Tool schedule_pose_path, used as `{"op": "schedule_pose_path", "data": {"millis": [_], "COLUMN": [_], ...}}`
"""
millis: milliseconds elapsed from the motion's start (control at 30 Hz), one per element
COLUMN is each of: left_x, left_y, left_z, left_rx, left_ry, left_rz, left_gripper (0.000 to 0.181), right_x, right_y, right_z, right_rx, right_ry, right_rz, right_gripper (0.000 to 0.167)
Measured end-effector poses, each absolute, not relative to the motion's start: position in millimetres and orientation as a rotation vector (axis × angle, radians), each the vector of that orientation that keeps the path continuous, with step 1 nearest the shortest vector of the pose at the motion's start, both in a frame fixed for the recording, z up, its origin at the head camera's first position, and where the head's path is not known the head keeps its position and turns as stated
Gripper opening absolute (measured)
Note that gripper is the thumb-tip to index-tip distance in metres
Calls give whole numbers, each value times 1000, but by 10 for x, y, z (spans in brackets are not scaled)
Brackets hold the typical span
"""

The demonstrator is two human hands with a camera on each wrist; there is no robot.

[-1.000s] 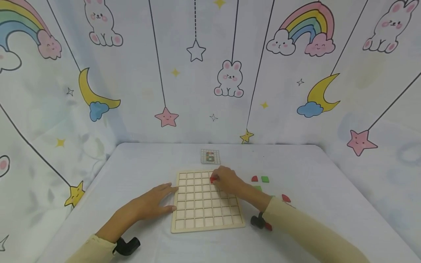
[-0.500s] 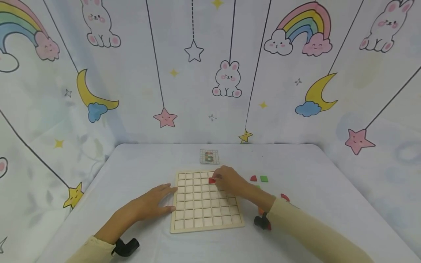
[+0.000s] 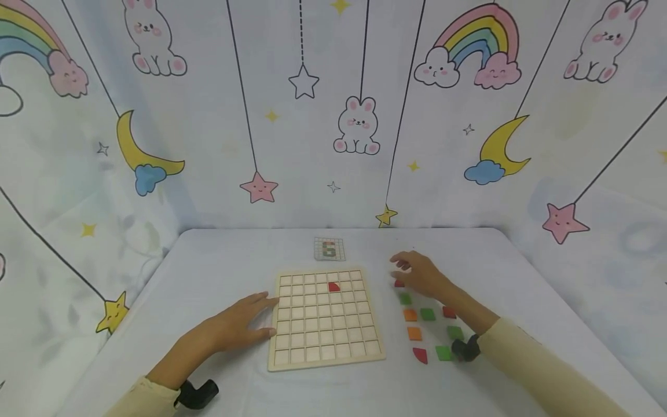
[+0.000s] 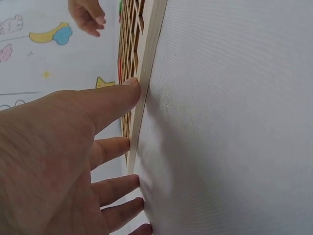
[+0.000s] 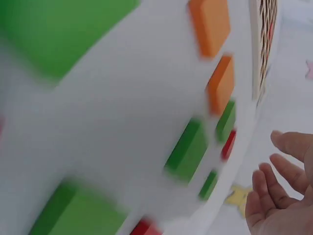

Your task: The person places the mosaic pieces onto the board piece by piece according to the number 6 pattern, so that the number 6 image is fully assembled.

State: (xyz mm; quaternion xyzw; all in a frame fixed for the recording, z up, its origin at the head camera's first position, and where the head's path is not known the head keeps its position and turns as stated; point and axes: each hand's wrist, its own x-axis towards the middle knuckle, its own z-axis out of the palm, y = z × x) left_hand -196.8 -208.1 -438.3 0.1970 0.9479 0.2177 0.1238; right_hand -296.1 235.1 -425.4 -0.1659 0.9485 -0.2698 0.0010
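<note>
A wooden grid board point(image 3: 326, 366) lies on the table, with one red quarter-round tile point(image 3: 334, 287) in a cell of its second row from the back. My left hand point(image 3: 242, 321) touches the board's left edge with thumb and fingertips, its fingers straight and spread; the left wrist view shows the thumb point(image 4: 115, 103) on the rim. Right of the board, my right hand point(image 3: 422, 275) hovers over the loose tiles, fingers loosely bent and holding nothing. Beneath it a red tile point(image 3: 399, 283) is partly covered. In the right wrist view the fingers are apart from the tiles.
Green tiles point(image 3: 427, 314), orange tiles point(image 3: 410, 315) and red tiles point(image 3: 420, 355) are spread right of the board, several in all. Behind the board lies a small card point(image 3: 329, 249) printed with a gridded figure. A patterned cloth point(image 3: 292, 145) hangs behind the table.
My right hand has let go of the red quarter-round tile, leaving it in the board, and has moved right over the loose tiles. The left hand stays at the board's edge.
</note>
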Motion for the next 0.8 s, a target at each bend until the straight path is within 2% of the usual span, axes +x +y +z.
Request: {"op": "schedule_pose_path", "data": {"millis": [333, 800], "left_x": [-1943, -1958], "left_y": [-2090, -2083], "left_z": [-4392, -4390], "left_rx": [597, 600], "left_ry": [2765, 2760], "left_rz": [638, 634], "left_gripper": [76, 74], "right_x": [-2924, -2888], "right_y": [2912, 2889], "right_z": [-4330, -4414], "right_rx": [-281, -293], "right_ry": [2861, 2853], "right_rz": [-792, -774], "right_gripper": [46, 34]}}
